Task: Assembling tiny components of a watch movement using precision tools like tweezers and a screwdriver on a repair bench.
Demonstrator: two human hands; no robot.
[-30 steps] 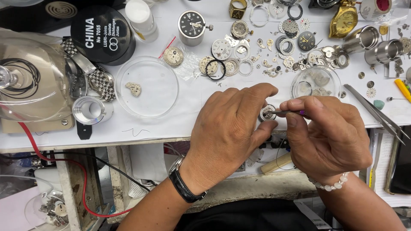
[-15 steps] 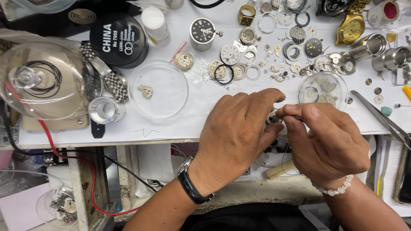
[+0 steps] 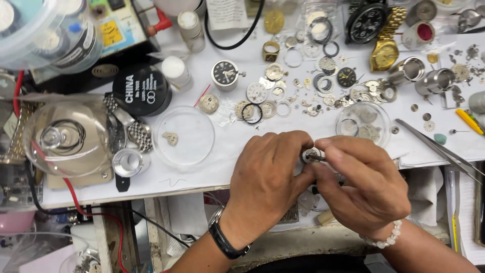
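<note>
my left hand [image 3: 270, 172] pinching small watch part [image 3: 309, 153], right hand [image 3: 366, 184] fingers closed on thin tool [image 3: 317, 157]; seating step, needs steady touch

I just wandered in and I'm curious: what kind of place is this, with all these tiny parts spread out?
Most likely a watch repair bench. Loose watch dials and rings litter the white table, a gold wristwatch lies nearby, and the left hand and right hand hold a small round watch part.
</note>
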